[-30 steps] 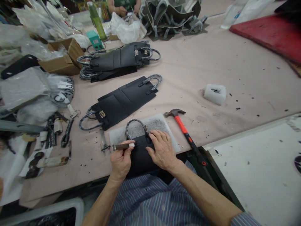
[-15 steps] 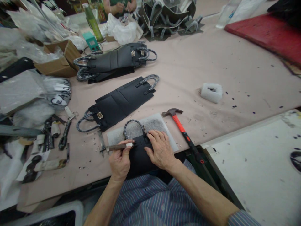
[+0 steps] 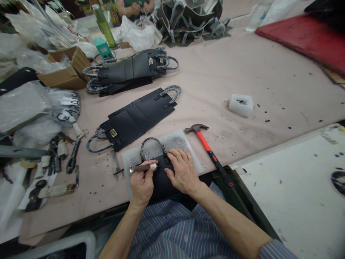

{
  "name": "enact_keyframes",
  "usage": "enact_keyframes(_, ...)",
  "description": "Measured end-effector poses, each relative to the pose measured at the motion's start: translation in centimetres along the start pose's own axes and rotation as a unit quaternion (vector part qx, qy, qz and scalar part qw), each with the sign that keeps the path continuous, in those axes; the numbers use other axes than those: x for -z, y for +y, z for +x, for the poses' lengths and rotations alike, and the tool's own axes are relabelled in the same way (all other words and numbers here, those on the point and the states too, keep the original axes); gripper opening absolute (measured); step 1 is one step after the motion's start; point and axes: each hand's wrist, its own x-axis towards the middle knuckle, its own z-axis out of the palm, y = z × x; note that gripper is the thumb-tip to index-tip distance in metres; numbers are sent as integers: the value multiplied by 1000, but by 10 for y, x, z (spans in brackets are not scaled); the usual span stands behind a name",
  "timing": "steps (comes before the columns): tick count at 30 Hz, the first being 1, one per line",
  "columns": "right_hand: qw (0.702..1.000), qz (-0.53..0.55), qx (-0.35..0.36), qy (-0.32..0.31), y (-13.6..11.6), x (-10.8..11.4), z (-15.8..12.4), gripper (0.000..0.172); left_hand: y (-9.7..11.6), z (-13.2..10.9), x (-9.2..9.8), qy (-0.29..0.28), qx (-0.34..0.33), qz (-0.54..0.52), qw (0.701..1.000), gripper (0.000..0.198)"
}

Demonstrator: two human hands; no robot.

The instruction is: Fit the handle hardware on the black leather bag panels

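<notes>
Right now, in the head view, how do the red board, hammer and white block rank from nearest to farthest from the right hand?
1. Hammer: just to the right of the right hand.
2. White block: farther up and to the right, past the hammer.
3. Red board: farthest, toward the upper right corner.

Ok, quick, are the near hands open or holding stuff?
Left hand: closed around a short tool.
Right hand: open, resting on the black bag piece.
</notes>
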Motion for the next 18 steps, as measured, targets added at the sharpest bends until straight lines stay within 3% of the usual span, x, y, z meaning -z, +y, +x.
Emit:
enact_keyframes(12,1000,4,3,-2,2,-1,0,51,4,2,-1,-5,-41,71,997,15)
enact_keyframes(18,1000,12,7,11,2,-4,-1,50,6,5,-9,6,-163,133,978,16)
